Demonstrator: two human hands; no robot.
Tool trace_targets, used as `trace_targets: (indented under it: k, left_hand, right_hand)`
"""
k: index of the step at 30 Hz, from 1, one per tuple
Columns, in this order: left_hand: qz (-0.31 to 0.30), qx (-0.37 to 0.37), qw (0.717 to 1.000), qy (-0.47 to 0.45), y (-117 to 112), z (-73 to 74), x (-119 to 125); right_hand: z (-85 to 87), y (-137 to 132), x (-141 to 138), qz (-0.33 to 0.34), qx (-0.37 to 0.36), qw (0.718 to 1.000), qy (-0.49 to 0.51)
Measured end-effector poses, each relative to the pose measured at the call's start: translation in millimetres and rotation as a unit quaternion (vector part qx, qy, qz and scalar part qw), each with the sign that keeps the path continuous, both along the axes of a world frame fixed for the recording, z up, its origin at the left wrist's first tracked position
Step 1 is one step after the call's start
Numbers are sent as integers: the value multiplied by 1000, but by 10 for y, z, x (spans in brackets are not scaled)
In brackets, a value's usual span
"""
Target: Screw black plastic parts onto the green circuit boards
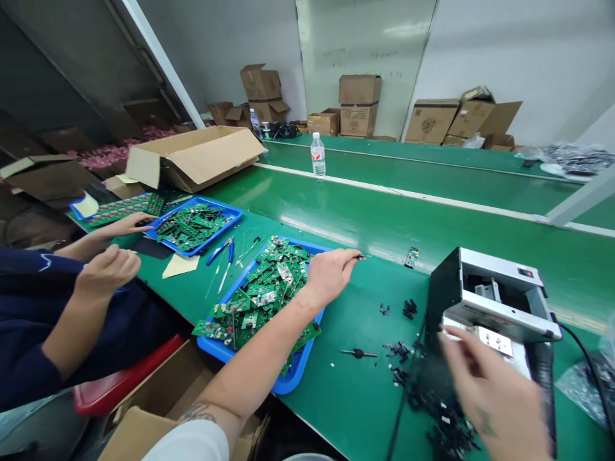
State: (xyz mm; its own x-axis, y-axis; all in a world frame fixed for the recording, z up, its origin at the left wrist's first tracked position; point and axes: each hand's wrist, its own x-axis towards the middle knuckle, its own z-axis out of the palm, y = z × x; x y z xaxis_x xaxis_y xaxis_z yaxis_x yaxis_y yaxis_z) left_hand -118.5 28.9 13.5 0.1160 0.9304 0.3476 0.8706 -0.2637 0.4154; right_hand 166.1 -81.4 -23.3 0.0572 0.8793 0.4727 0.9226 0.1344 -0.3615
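My left hand point(331, 275) reaches over a blue tray point(288, 384) heaped with green circuit boards point(269, 288). Its fingers pinch a thin piece that looks like a small circuit board point(364, 256), seen nearly edge-on. My right hand point(494, 390) is smeared by motion in front of a silver-and-black benchtop machine point(504, 288); whether its fingers hold anything cannot be made out. Loose black plastic parts point(446, 416) lie beside and below that hand. A single circuit board point(412, 257) rests on the green table left of the machine.
At left, a co-worker's hands point(108, 272) are by a second blue tray point(230, 221) of boards. Blue-handled pliers point(225, 253), a thin tool point(359, 353) and a water bottle point(318, 155) are on the table. A black cable point(408, 378) runs along the machine's left side.
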Motion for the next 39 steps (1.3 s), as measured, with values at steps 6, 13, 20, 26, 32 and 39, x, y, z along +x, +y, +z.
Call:
trace_targets:
  k: [6,13,20,26,32,39]
  left_hand:
    - [-133,-72,980,-129,-19,-249,99]
    - [-133,-206,948,-201,-112,-274,145]
    - [-157,-318,882,-310,-107,-380,191]
    - [-192,-421,824,-327,-145,-342,202]
    - [-235,-436,795,-351,-157,-354,192]
    - [-250,-419,816,-310,-188,-255,169]
  right_hand:
    - [-166,380,-824,21,-202,965,-165]
    - [-340,516,-927,10,-204,965,-163]
    - [-440,508,-867,44,-170,980,-94]
    - [-404,456,-703,122,-115,985,43]
    - [-297,427,-656,178,-99,956,211]
    - [-234,447,-607,183,-185,892,370]
